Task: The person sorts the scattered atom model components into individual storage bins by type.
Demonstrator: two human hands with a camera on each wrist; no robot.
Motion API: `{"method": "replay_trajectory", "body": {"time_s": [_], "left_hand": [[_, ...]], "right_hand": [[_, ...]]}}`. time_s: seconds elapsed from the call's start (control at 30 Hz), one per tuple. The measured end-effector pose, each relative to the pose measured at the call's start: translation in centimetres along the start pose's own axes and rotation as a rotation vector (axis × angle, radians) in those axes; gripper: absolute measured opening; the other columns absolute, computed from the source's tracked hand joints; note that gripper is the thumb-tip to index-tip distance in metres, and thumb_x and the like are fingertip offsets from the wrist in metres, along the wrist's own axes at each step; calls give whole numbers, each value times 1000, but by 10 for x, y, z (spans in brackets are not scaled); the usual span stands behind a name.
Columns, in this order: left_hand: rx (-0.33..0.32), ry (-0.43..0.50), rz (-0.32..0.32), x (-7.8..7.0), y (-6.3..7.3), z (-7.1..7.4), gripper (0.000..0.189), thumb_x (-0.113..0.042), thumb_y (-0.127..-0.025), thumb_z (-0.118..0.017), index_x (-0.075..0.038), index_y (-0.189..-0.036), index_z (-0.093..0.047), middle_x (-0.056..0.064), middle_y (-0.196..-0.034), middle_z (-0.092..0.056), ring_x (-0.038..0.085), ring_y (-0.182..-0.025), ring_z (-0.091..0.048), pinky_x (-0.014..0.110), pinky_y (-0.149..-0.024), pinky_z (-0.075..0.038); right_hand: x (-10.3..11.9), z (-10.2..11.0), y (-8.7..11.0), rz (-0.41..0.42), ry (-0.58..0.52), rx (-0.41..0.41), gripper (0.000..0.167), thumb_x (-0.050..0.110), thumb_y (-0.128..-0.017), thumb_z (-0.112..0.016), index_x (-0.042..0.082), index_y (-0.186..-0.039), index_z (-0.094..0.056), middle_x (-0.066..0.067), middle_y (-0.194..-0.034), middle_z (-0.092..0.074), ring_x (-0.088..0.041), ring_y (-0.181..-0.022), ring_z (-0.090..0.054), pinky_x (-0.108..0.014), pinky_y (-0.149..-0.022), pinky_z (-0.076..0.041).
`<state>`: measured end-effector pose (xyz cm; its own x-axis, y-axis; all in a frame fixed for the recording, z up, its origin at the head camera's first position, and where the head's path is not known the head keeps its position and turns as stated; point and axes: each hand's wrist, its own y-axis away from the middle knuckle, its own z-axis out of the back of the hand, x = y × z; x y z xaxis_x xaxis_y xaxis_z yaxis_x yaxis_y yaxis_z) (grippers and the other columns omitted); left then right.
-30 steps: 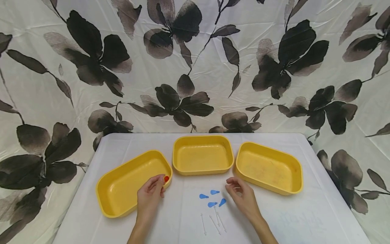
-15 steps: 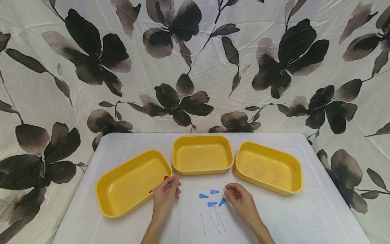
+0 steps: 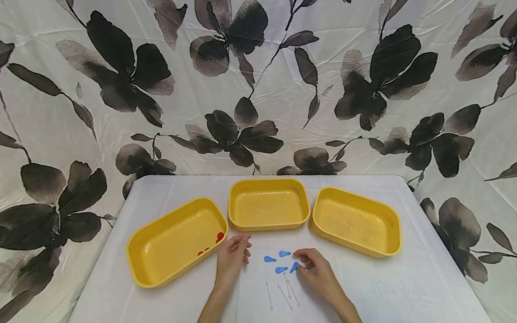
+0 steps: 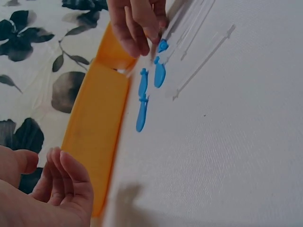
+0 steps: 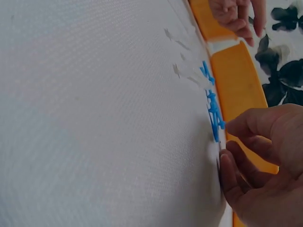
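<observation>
Your right hand point(image 3: 318, 272) has just reached a blue piece point(image 3: 293, 268); its thumb and fingers stand slightly apart, with no pinch visible. Your left hand point(image 3: 232, 255), loosely curved and apparently holding nothing, has drawn off the left yellow tray point(image 3: 161, 251), exposing red pieces point(image 3: 220, 235) inside. Those seem placed; three other blue pieces point(image 3: 269, 259) and white sticks point(image 3: 269, 296) remain on the table point(image 3: 436, 305).

Soft, even light in the head view; dimmer, hazier wrist views.
Faint sheen catches creases in the patterned backdrop point(image 3: 258, 89); in the right wrist view, diffuse shadow falls beside the right hand point(image 5: 279, 184) and thin rods point(image 5: 177, 41) blur.
</observation>
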<state>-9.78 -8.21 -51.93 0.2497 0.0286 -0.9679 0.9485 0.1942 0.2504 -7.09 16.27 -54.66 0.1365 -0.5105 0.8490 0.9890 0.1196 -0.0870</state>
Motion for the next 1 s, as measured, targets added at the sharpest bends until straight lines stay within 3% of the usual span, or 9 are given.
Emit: {"method": "replay_trajectory", "body": {"time_s": [0.27,0.57,1.0], "left_hand": [[-10,16,50,4,-7,-9,29,-23,-105,-62,2,-118,-70,16,-97,-69,15,-71,-60,18,-59,-53],[-10,4,83,3,-14,-13,33,-30,-105,-62,2,-114,-68,18,-99,-69,21,-72,-60,18,-59,-52],[4,71,31,1,-19,-13,40,-32,-105,-61,5,-119,-68,18,-98,-68,17,-71,-59,19,-57,-52]], "right_hand": [[4,2,0,-1,84,115,36,-12,-83,-71,16,-106,-71,6,-110,-64,-18,-101,-54,-26,-85,-51],[7,2,-2,47,149,151,27,-9,-84,-72,16,-95,-72,6,-103,-58,-17,-98,-48,-26,-81,-47],[8,9,-7,140,193,218,17,-3,-87,-76,11,-95,-71,6,-90,-59,-12,-85,-52,-23,-71,-48]]}}
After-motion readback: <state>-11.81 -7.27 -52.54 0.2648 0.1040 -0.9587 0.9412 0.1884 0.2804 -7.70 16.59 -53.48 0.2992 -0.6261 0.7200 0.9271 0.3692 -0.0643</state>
